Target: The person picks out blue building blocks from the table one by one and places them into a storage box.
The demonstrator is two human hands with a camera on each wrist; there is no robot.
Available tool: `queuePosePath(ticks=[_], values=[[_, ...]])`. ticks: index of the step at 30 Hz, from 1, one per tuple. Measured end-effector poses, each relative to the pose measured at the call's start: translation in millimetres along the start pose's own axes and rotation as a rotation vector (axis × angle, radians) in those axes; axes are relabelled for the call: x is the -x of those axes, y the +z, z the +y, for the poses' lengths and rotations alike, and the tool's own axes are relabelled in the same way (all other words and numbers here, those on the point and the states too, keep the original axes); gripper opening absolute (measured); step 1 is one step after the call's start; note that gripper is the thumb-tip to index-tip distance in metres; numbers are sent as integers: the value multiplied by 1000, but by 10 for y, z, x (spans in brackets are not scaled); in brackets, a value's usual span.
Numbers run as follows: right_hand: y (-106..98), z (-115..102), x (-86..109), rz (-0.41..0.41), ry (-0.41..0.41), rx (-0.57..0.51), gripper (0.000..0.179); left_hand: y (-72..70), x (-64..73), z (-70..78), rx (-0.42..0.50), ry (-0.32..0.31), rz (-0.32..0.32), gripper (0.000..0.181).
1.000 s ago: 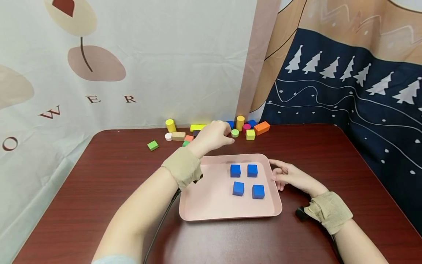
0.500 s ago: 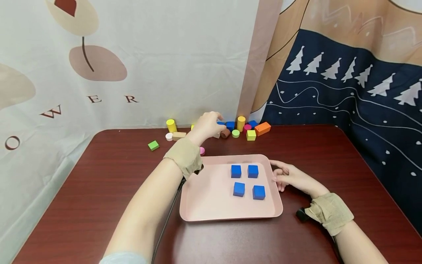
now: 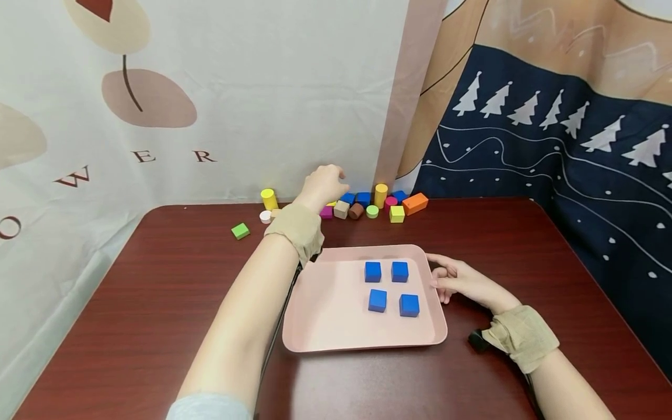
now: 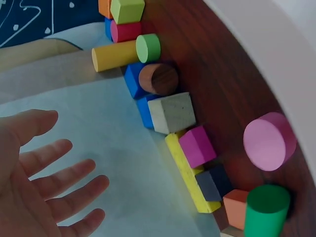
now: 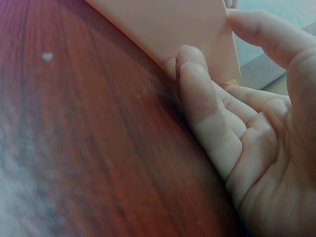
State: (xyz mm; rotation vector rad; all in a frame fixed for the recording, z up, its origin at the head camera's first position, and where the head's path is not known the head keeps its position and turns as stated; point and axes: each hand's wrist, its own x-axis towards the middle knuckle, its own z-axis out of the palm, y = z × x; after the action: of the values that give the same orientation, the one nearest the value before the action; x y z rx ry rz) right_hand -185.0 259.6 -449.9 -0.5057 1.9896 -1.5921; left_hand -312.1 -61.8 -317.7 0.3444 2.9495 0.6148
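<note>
My left hand (image 3: 321, 185) reaches over the row of blocks at the table's back edge. In the left wrist view its fingers (image 4: 74, 173) are spread with nothing between them. Near it stand a grey wooden block (image 4: 173, 113), a magenta block (image 4: 198, 146), a long yellow block (image 4: 186, 170) and a brown cylinder (image 4: 159, 79). At the right rim of the pink tray (image 3: 331, 315), my right hand (image 3: 462, 283) holds the edge, its fingertips (image 5: 195, 84) against the outer wall. Several blue cubes (image 3: 377, 300) sit in the tray's right half.
A green block (image 3: 240, 231) lies apart at left, near a yellow cylinder (image 3: 269, 199). An orange block (image 3: 415, 203) and a lime cube (image 3: 396, 214) end the row at right. A printed cloth (image 3: 252, 105) hangs behind the table (image 3: 105, 326). Cables trail from both wrists.
My left hand has moved back and slightly left, away from the tray, and its fingers have opened out; blocks it covered now show. The right hand stays at the tray.
</note>
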Motion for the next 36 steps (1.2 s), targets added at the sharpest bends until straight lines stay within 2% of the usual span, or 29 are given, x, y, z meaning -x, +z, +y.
queuePosePath(ticks=[4,10,17,23,30,36], values=[[-5,-13,0,4,6,5,69,-33,-40,14,-4,-9,-5,42],[-5,-16,1,3,1,8,68,3,-73,25,-55,-40,-14,42],[4,-10,2,1,-3,-1,68,17,-124,47,-110,-69,27,34],[-3,-2,-12,-2,-3,-6,68,20,-164,51,-217,-111,51,28],[-2,11,-23,-9,-1,-8,67,122,-189,19,-243,-94,42,27],[0,8,-15,-6,-7,-16,68,251,-267,-4,-245,-62,54,24]])
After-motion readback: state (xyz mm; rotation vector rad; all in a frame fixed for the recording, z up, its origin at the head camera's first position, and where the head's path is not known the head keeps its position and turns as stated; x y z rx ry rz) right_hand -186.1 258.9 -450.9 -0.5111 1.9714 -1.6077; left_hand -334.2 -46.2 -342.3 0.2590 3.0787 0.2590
